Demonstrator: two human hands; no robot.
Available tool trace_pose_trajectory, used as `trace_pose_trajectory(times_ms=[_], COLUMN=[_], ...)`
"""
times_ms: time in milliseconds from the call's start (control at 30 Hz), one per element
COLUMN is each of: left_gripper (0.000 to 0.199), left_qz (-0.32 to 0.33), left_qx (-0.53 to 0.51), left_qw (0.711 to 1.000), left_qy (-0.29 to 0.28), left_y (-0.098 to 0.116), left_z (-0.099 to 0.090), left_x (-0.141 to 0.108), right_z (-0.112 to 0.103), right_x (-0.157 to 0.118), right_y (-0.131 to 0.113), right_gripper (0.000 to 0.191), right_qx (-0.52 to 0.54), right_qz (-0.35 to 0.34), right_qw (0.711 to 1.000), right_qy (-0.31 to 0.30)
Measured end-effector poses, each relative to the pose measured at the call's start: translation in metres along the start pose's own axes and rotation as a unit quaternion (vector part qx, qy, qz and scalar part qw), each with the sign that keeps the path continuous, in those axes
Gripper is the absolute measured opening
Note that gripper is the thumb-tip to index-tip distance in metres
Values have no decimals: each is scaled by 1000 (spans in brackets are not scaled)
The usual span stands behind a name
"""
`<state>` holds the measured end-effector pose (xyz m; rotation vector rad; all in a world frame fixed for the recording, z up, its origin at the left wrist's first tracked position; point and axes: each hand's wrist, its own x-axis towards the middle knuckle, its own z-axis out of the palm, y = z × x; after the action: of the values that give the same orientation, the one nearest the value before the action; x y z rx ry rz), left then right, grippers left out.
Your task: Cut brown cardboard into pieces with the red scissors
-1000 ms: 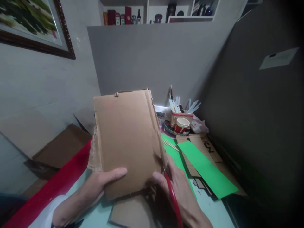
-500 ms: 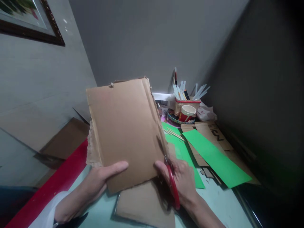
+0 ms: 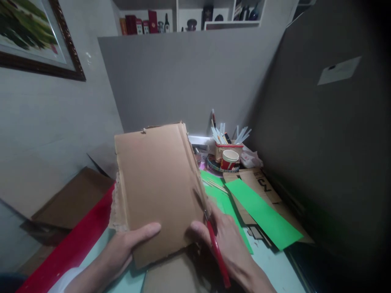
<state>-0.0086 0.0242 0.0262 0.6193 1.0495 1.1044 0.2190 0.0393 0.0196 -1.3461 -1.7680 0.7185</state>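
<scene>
A brown piece of cardboard (image 3: 155, 183) with torn, ragged side edges is held up before me. My left hand (image 3: 130, 242) grips its lower left edge, thumb flat on the front and fingers hidden behind. At the lower right edge, my right hand (image 3: 222, 236) has its thumb by the cardboard and also holds red-handled scissors (image 3: 215, 248). The scissor blades point up and lie against the front of the cardboard; whether they are parted I cannot tell. Beneath, another cardboard sheet (image 3: 174, 274) rests on the pale table (image 3: 269, 268).
Green sheets (image 3: 262, 211) and cardboard pieces (image 3: 256, 183) lie on the right, with thin wooden sticks (image 3: 216, 185) beside them. Farther back stand a paper cup (image 3: 229, 159) and a basket (image 3: 221, 151) of glue-stick-like rods and pens. A grey panel (image 3: 189, 81) closes off the back.
My view has tilted upward, bringing shelves into sight at the top. The cardboard, both hands and the scissors sit lower in view, with the same hold.
</scene>
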Motion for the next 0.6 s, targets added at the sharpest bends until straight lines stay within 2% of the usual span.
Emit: trace_pose_trajectory(times_ms=[100, 267, 400, 500, 600], left_gripper=[36, 35, 46, 52, 58], left_qz=[-14, -30, 12, 29, 40], left_qx=[-14, -4, 32, 50, 59], left_qw=[1000, 999, 999, 998, 997], left_qy=[-10, -42, -30, -5, 21], left_y=[0, 0, -2, -4, -6], left_z=[3, 2, -4, -6, -8], left_x=[-4, -4, 2, 6, 9], right_z=[-8, -9, 4, 13, 19], right_x=[-1, -2, 1, 3, 4], right_y=[-7, -3, 11, 19, 23], right_gripper=[66, 49, 30, 28, 34], right_qx=[46, 67, 2, -1, 20], right_qz=[-2, -17, -18, -32, -36], right_qw=[998, 996, 1000, 999, 998], right_qy=[-50, -60, -8, 24, 39])
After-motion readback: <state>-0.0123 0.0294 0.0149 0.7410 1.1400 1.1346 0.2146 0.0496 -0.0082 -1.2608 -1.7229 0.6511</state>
